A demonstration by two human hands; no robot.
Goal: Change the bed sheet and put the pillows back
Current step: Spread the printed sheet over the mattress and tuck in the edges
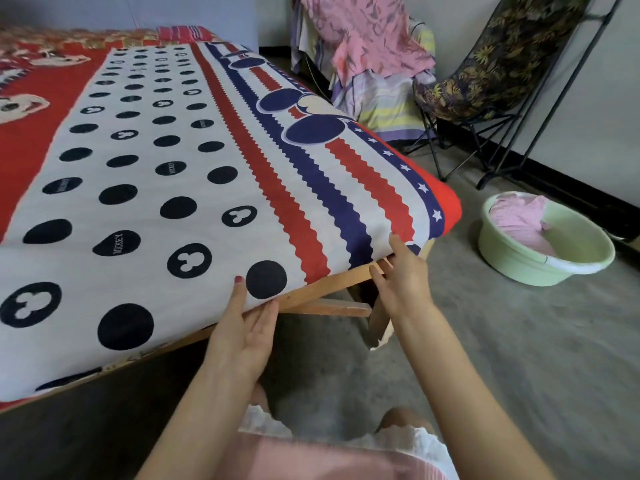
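1. Head view: the bed sheet [180,174], white with black dots and red and blue wavy stripes, lies spread flat over the bed, its near edge hanging over the wooden bed frame [322,289].
2. The left hand [242,327] reaches forward, thumb on top of the sheet's edge and fingers under it, pinching the fabric.
3. The right hand [403,275] is at the sheet's corner, thumb on the cloth, straight fingers slipped beneath along the frame.
4. A green basin [540,268] of pink cloth stands on the floor, right.
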